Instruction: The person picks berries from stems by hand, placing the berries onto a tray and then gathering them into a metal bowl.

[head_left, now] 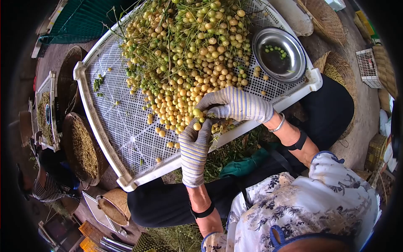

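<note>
My left hand (195,149), in a striped work glove, is closed with its fingertips pinched around a sprig with small round yellow fruits (197,126). My right hand (235,105), gloved alike, meets it there, its thumb and fingers pinched on the same sprig; the exact grip is partly hidden. Just beyond both hands, a large heap of yellow-green fruits (184,63), many still on thin green stems, covers much of a white perforated plastic tray (113,138). Loose fruits lie near my fingers. At the tray's right sits a steel bowl (279,63) with several small green fruits in it.
A wicker basket (336,80) stands right of the tray. On the left are a round basket of fruit (84,147), another white tray (54,109) and a seated person (50,180). A green basket (77,21) stands at upper left. Leafy stems (231,157) lie below the tray.
</note>
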Available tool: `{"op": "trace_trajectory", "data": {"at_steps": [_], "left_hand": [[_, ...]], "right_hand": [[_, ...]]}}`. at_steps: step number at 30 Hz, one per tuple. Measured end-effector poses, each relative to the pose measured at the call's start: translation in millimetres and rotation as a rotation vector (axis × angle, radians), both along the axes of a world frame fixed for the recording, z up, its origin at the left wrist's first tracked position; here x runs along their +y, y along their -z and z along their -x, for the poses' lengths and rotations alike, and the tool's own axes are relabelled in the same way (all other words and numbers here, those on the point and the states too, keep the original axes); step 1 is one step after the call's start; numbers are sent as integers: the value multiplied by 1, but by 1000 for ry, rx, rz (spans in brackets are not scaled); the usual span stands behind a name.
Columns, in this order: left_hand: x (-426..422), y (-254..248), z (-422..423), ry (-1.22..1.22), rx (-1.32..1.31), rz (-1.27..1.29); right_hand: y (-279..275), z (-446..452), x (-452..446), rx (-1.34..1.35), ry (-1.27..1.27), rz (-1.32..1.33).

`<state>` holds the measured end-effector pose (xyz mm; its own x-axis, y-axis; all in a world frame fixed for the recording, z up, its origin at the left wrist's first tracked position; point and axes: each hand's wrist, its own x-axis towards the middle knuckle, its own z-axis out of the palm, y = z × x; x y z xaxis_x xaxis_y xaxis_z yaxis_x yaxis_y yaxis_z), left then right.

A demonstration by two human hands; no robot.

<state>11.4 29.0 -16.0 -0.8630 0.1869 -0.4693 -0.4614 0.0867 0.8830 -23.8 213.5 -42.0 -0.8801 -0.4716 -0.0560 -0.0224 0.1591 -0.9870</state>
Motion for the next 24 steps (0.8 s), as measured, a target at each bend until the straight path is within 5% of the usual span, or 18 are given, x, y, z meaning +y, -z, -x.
{"op": "trace_trajectory", "data": {"at_steps": [5,8,9,13,15,16,17,24], "left_hand": [[5,-6,-2,-106,-36,-45],[-5,-6,-4,-81,-76,-96],[-4,-10,-3,-52,-65,-102],[-11,-12,1,85,-148,-57],[-6,0,0,66,63,-34],[-5,5,1,52,169,-20],[-6,-8,7,-17,-79,-53],[9,-3,5,-230,31,-159]], "right_hand": [[-6,-2,-9,189,152,-119],[0,-3,-11,28,302,133],[-5,-2,-6,-254,330,355],[3,5,2,-238,297,342],[-2,4,3,-306,247,422],[-3,4,4,-301,237,397],[-4,4,5,-298,224,375],[-16,-5,-4,-78,301,170]]}}
